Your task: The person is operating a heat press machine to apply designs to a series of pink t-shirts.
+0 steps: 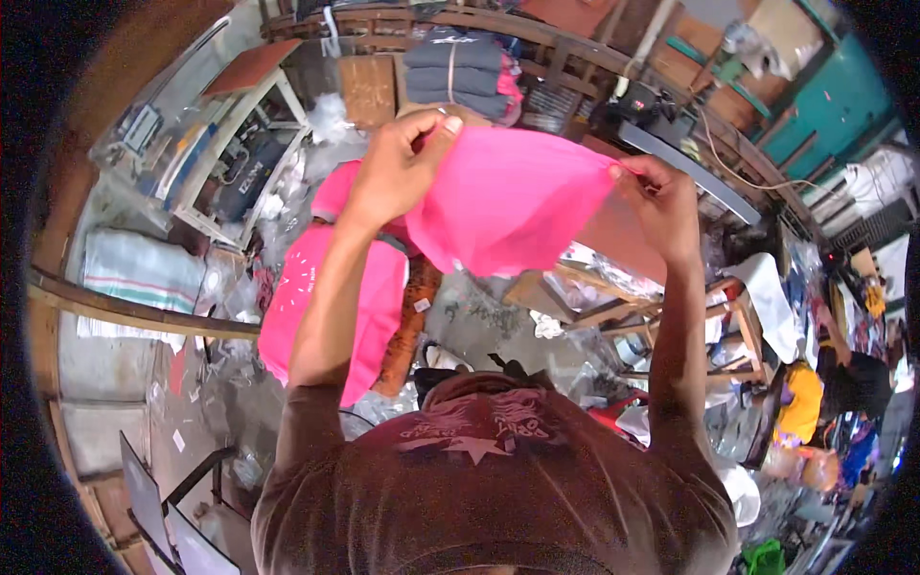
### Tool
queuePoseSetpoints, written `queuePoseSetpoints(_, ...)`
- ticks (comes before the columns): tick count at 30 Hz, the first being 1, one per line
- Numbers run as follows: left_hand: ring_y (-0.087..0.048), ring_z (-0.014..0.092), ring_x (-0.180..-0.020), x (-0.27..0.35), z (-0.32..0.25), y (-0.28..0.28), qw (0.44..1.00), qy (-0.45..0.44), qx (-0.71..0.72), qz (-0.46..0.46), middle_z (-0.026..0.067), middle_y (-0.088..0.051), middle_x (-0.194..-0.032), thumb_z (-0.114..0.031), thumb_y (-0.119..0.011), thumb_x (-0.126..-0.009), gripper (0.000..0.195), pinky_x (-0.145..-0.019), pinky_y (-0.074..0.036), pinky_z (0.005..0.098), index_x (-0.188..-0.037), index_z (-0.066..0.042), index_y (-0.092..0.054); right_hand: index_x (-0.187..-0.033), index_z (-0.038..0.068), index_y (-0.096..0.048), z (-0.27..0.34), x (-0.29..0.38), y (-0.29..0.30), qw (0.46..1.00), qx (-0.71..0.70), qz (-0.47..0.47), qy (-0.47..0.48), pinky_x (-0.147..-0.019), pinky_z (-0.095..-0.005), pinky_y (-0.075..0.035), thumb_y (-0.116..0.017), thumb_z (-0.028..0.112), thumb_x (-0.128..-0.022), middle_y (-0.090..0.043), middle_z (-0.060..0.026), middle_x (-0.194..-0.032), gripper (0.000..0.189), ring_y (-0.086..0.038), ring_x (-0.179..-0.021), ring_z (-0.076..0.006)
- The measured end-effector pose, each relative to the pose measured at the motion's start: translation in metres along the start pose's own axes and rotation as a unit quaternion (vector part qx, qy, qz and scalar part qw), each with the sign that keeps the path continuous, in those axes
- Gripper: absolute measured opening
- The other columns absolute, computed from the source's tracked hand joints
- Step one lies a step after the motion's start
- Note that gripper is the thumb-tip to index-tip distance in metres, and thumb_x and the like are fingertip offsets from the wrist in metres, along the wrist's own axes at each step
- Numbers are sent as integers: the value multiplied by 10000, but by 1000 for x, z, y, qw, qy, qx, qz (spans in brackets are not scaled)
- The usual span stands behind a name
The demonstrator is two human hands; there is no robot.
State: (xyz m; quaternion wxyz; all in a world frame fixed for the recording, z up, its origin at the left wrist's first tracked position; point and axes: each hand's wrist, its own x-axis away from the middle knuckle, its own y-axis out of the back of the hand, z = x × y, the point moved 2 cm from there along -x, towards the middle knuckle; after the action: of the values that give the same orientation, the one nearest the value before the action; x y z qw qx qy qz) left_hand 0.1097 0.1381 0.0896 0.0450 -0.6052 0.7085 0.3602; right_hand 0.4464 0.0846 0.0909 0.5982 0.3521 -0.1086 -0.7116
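A bright pink piece of fabric [503,201] hangs between my raised hands. My left hand [402,165] pinches its upper left edge between thumb and fingers. At its upper right corner, my right hand [658,194] grips the edge the same way. Below and to the left, a pink garment with a small white print [374,309] lies spread out, partly hidden by my left forearm. More pink cloth [336,188] shows beside my left wrist.
A tied stack of dark grey folded garments [453,75] sits at the back. A white-framed stand [251,129] is at the left, a wooden frame [744,323] at the right. Plastic scraps litter the floor [481,316]. Another person [855,377] is at the far right.
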Motion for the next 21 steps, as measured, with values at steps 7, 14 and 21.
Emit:
queuePoseSetpoints(7,-545,51,-781,62,-74,-43,985,51,0,165,-20,-645,-783,-186,-794,-942,216,-706,-468,282,-901,11,-714,-928,18,-751,-6,89,104,996,-73,-42,-24,-615,-234,-417,-727,228,-1004,-618,53,-732,225,-512,-688,-32)
queuePoseSetpoints(14,-622,251,-674,152,-121,-93,946,87,-84,302,158,-667,-749,-196,-805,-896,201,-666,-487,390,-928,-8,-739,-915,-8,-722,-25,225,182,992,-54,111,-14,-587,-258,-503,-712,166,-1008,-682,-25,-731,198,-638,-642,-99)
queuePoseSetpoints(21,-658,436,-766,149,-135,-121,939,4,-268,216,201,-704,-819,-280,-658,-996,247,-687,-494,475,-991,-45,-735,-939,-17,-701,-49,255,214,986,-141,-6,-91,-668,-274,-553,-679,201,-1032,-738,-72,-830,238,-701,-705,-139)
